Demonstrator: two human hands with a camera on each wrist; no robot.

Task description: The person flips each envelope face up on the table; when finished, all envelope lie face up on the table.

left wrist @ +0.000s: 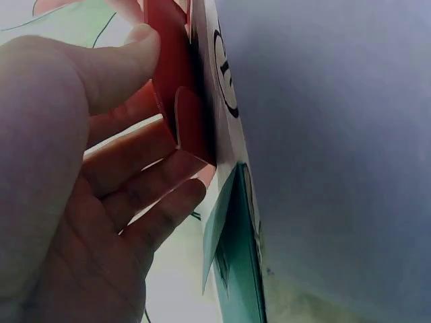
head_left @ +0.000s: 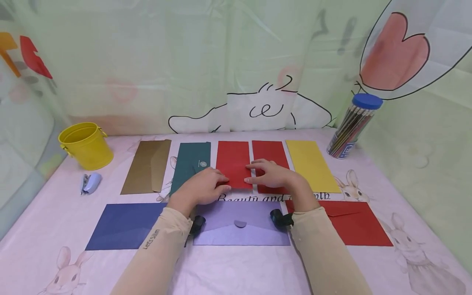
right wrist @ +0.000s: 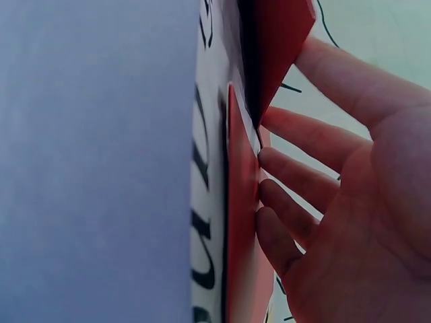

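our beige sleeves [head_left: 332, 250] reach forward, left hand [head_left: 200, 186] and right hand [head_left: 278, 174] facing inward with fingers [right wrist: 320, 134] spread, thumbs [left wrist: 121, 74] touching opposite edges of the back row's middle red envelope [head_left: 234, 157], between our hands.

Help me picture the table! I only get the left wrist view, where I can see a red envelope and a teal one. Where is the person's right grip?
Observer: The head view shows the right grip reaching across a second red envelope, with its fingertips at the right-hand side of the red envelope that you see.

Visitor: Oh, so there are two red ones side by side! What comes after them at that end of the row?

Observer: A yellow envelope, also in the head view, ends the row on the right.
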